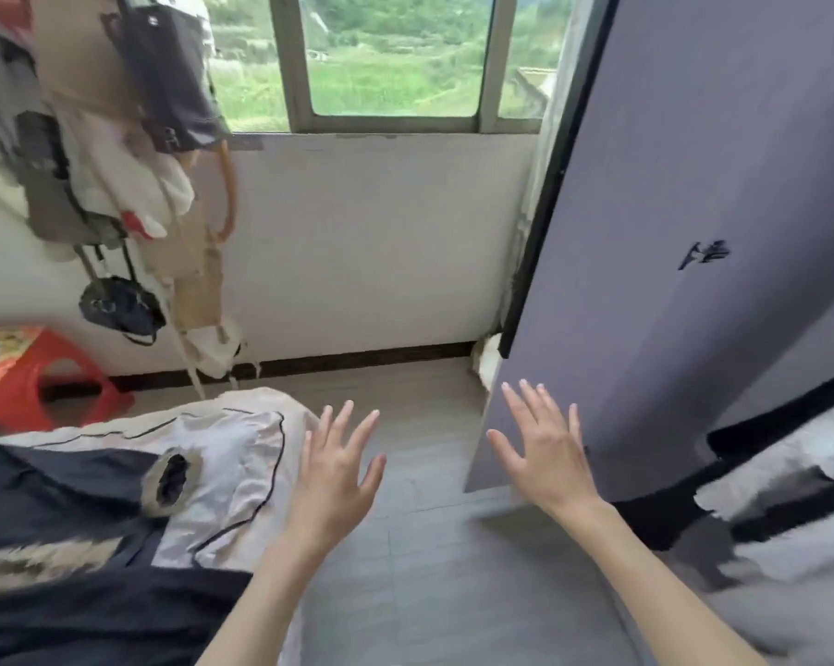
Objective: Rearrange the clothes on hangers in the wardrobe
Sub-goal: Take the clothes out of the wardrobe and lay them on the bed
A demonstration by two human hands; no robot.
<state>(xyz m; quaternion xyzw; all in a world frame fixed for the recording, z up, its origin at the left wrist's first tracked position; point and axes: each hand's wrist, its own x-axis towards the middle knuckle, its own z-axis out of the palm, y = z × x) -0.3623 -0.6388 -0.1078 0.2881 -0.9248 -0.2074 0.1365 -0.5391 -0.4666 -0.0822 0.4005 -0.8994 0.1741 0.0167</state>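
Observation:
My left hand (338, 468) and my right hand (545, 444) are held out in front of me over the floor, fingers spread and straight, holding nothing. The purple-grey wardrobe door (693, 233) stands on the right, and my right hand is close to its lower edge. Black and white clothes (789, 511) show in the lower right beyond the door. A dark garment with a fur-trimmed hood (69, 497) lies on the bed at lower left. No hangers are visible.
Bags and garments (107, 137) hang on the left wall above a red plastic stool (31, 377). A window (391, 60) is ahead over a white wall. Grey floor (429, 569) runs between the bed (223, 454) and the wardrobe.

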